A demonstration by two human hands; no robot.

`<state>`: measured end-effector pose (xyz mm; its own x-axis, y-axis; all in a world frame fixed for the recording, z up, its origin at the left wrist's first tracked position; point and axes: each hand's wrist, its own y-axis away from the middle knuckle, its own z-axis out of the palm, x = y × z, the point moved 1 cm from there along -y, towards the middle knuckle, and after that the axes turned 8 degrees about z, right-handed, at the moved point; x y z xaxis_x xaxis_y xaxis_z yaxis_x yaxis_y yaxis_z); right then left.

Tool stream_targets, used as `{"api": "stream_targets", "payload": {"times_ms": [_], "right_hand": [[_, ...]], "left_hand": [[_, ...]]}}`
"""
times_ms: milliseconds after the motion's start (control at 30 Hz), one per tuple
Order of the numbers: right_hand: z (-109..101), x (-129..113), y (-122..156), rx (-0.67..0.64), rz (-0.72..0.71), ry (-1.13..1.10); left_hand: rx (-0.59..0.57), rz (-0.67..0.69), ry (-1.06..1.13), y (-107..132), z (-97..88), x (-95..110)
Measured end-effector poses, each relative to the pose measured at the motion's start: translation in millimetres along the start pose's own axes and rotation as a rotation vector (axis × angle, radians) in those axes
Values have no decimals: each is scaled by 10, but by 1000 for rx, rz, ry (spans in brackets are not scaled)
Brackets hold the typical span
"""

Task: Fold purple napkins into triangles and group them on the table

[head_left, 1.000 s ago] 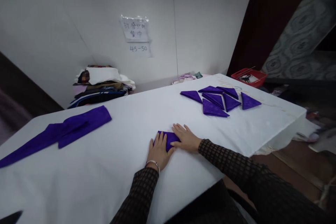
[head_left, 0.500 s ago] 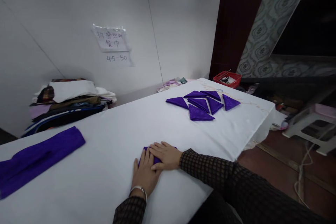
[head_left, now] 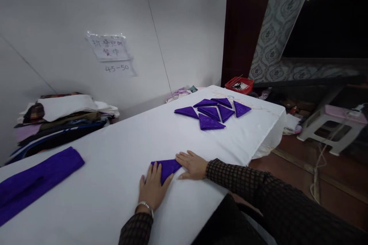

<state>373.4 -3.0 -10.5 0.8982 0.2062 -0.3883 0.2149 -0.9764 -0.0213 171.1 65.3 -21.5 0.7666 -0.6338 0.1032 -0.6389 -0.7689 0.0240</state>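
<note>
A small purple cloth folded into a triangle (head_left: 167, 167) lies on the white table (head_left: 120, 149) near its front edge. My left hand (head_left: 151, 189) lies flat on the triangle's left part, fingers stretched out. My right hand (head_left: 192, 165) lies flat at the triangle's right tip, fingers spread. Neither hand grips anything. Further back on the right, several finished purple triangles (head_left: 212, 111) lie grouped together. A long strip of unfolded purple cloths (head_left: 37, 178) lies at the far left.
A pile of mixed folded fabrics (head_left: 60, 116) sits against the wall at back left. A red basket (head_left: 239, 84) stands beyond the table's far corner. A pale stool (head_left: 333, 124) and cables are on the floor to the right.
My hands have spread apart along the folded triangle, so more of the purple cloth shows between them. The camera has swung to the right.
</note>
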Motion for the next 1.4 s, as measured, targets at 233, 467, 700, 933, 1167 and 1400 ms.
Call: {"api": "stream_targets", "payload": {"times_ms": [233, 467, 700, 933, 1167, 1400], "right_hand": [[-11, 13, 43, -4, 16, -12], [-23, 20, 45, 15, 12, -43], [-162, 11, -75, 8, 93, -278], [-325, -60, -427, -136, 57, -542], [-602, -94, -678, 204, 0, -327], [-266, 39, -351, 342, -342, 122]], "left_hand": [[176, -182, 271, -125, -112, -164], [150, -359, 452, -344, -284, -289], [-8, -462, 1182, -236, -469, -172], [39, -253, 1186, -89, -762, -41], [465, 240, 427, -137, -1144, -74], [378, 641, -10, 225, -525, 89]]}}
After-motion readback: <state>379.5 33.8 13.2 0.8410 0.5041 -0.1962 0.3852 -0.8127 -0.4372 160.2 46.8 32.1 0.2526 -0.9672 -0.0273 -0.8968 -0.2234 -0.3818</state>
